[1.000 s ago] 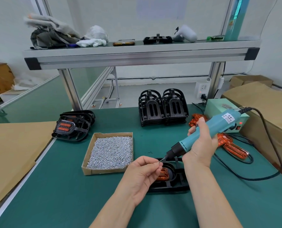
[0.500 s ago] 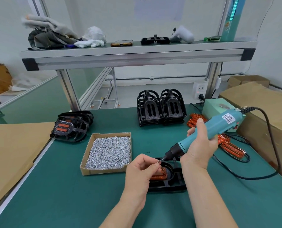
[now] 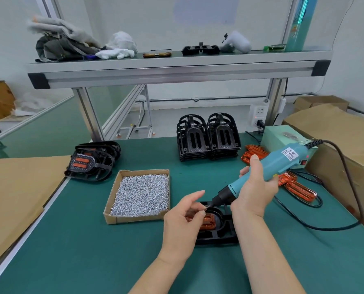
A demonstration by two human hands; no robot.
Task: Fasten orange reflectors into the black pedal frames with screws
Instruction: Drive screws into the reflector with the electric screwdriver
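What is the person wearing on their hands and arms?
Nothing that shows. The left hand and the right hand are bare: no gloves, rings or watch. Both forearms are bare too, with no sleeve in sight down to the picture's edge.

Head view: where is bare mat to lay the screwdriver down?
Bare mat lies near-left, between the screw box and the near edge, and between that box and the black frame stacks. Crowded on the right: loose reflectors, the screwdriver and its cable.
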